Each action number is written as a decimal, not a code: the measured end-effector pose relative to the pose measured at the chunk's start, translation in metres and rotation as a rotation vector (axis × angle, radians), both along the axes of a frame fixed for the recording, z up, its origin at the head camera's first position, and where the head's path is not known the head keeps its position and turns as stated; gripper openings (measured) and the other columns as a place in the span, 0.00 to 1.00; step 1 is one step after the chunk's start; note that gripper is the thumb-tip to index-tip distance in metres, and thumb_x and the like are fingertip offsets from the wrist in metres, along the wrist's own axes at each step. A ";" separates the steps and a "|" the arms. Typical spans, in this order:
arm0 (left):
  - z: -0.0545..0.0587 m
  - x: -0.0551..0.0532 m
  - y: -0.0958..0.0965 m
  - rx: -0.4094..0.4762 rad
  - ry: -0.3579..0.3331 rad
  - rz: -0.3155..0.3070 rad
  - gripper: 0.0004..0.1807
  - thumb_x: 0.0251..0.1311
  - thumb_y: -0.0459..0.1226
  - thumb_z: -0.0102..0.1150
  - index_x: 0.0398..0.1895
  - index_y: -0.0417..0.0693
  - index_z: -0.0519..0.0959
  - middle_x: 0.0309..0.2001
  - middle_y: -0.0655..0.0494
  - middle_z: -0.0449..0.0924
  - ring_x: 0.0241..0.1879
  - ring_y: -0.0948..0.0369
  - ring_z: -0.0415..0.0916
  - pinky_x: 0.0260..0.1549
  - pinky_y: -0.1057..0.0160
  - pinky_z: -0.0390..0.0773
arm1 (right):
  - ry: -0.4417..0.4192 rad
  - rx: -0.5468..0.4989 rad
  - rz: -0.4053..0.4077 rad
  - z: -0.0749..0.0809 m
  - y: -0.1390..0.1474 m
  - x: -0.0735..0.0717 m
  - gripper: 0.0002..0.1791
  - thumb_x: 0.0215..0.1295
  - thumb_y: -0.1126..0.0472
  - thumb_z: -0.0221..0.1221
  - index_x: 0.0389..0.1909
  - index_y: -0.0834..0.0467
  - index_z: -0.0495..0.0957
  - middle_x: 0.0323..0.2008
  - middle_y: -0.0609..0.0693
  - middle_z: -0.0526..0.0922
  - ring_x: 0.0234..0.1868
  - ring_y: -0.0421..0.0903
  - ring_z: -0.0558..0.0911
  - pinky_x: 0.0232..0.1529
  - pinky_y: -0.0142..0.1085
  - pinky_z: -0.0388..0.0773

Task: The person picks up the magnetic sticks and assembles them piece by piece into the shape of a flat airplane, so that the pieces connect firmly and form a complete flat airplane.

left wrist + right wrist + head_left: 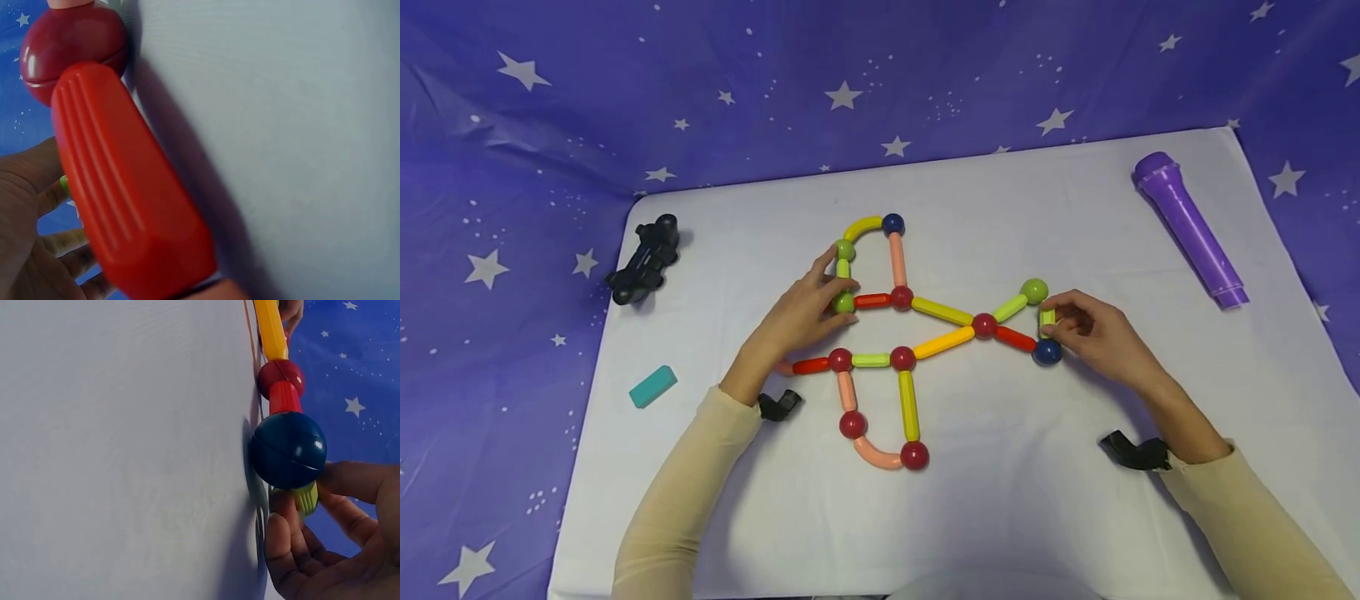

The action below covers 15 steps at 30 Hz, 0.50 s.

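My right hand (1093, 333) pinches a short lime-green magnetic stick (1047, 318) between thumb and fingers. One end of that stick meets the dark blue ball (1047, 352); a green ball (1034, 291) sits just above its other end. A red stick (1017, 339) joins the blue ball to a dark red ball (984, 326). On the figure's left side, my left hand (801, 312) holds the lower green ball (844, 303) between thumb and finger, with another finger at the upper green ball (845, 250). Close to the left wrist camera lies a red stick (125, 181).
The figure's lower loop has a curved pink stick (877, 455); its upper loop has a curved yellow one (863, 227). A black game controller (646, 260) and a teal block (653, 387) lie at left. A purple microphone-shaped object (1191, 229) lies at right on the white table (1000, 500).
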<state>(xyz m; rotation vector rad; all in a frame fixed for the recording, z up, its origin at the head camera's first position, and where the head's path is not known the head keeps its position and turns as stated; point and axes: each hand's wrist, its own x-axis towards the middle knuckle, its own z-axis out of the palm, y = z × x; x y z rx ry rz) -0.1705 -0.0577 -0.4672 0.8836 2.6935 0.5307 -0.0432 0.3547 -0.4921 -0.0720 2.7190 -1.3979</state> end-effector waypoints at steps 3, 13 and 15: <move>0.000 0.000 0.000 0.000 -0.005 0.005 0.28 0.59 0.47 0.67 0.62 0.55 0.75 0.79 0.48 0.39 0.64 0.48 0.70 0.62 0.44 0.69 | -0.008 -0.004 0.021 0.000 -0.002 -0.001 0.16 0.62 0.67 0.64 0.51 0.62 0.77 0.34 0.54 0.79 0.30 0.39 0.76 0.31 0.24 0.73; 0.001 0.000 0.000 -0.011 -0.007 0.005 0.28 0.59 0.47 0.67 0.62 0.54 0.75 0.79 0.47 0.39 0.64 0.47 0.70 0.62 0.44 0.69 | -0.002 -0.005 0.083 0.001 -0.005 -0.004 0.13 0.64 0.68 0.62 0.49 0.61 0.77 0.37 0.54 0.80 0.32 0.38 0.76 0.32 0.25 0.73; 0.002 0.000 0.000 -0.014 -0.008 0.006 0.28 0.59 0.47 0.67 0.62 0.54 0.75 0.79 0.47 0.39 0.64 0.47 0.70 0.62 0.44 0.69 | 0.003 -0.004 0.097 0.002 -0.005 -0.004 0.12 0.64 0.68 0.62 0.48 0.61 0.77 0.38 0.55 0.80 0.32 0.38 0.75 0.33 0.24 0.73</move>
